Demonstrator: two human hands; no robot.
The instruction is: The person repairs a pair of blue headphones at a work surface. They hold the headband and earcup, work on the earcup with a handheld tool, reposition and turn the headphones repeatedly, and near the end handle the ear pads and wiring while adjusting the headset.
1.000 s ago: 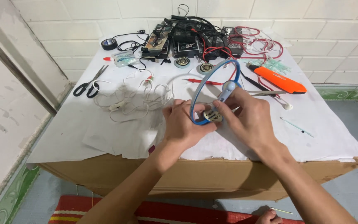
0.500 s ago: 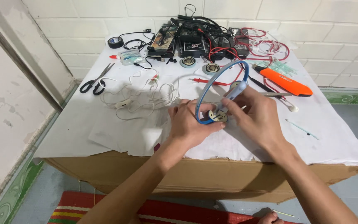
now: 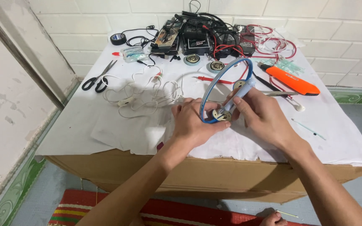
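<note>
Both hands meet over the middle of the counter (image 3: 84, 125), a cardboard box top covered with white paper. The left hand (image 3: 193, 123) is closed around the lower end of a blue arched plastic headband (image 3: 214, 86), its fingertips pinching the small round cream-coloured speaker disc (image 3: 221, 116) at the band's base. The right hand (image 3: 262, 115) grips the pale blue slider stem (image 3: 243, 91) on the band's other end, thumb and forefinger pressed to it just above the disc. The band stands upright between the hands, its arc rising above them.

Just left of the left hand lies a tangle of thin white earphone cable (image 3: 147, 92). Farther left, black-handled scissors (image 3: 99, 77) rest near the counter's edge. Behind the band lie a red probe (image 3: 208, 78) and two round loose speaker drivers (image 3: 204, 62). To the right of the right hand lies an orange-handled tool (image 3: 290, 79), and near it a thin pale green stick (image 3: 308, 127). At the far edge against the white tiled wall sit a roll of black tape (image 3: 117, 39), a pile of black electronic parts (image 3: 197, 33) and loops of red wire (image 3: 269, 39).
</note>
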